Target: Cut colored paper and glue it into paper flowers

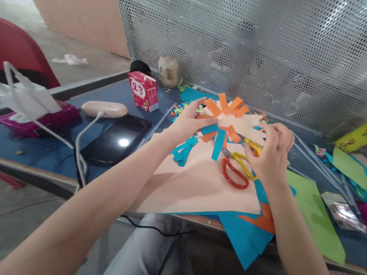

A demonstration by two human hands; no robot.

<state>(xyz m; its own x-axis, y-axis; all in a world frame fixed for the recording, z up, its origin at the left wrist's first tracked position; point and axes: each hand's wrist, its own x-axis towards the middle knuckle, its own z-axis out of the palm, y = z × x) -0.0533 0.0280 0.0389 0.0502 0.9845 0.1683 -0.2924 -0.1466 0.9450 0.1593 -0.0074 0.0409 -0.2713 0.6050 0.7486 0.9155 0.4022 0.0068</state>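
Note:
A paper flower [226,118] has orange and blue strips fanned out around a pale pink middle. My left hand [191,119] grips its left edge, thumb below and fingers above. To the right, my right hand [273,148] is curved with thumb and fingertips apart, close to a pale pink paper piece [250,126]. A yellow item [254,147] shows partly behind the right thumb; its kind is unclear. Scissors [235,167] with red and yellow handles lie on the pink sheet [192,190] under my hands. Several cut blue strips [185,151] lie left of the flower.
A black phone [118,138], a white cabled device [104,109] and a red drink carton [143,91] stand or lie left. Right are green paper [314,216], a yellow box [359,136] and paper scraps. A perforated metal panel [202,23] rises behind the table.

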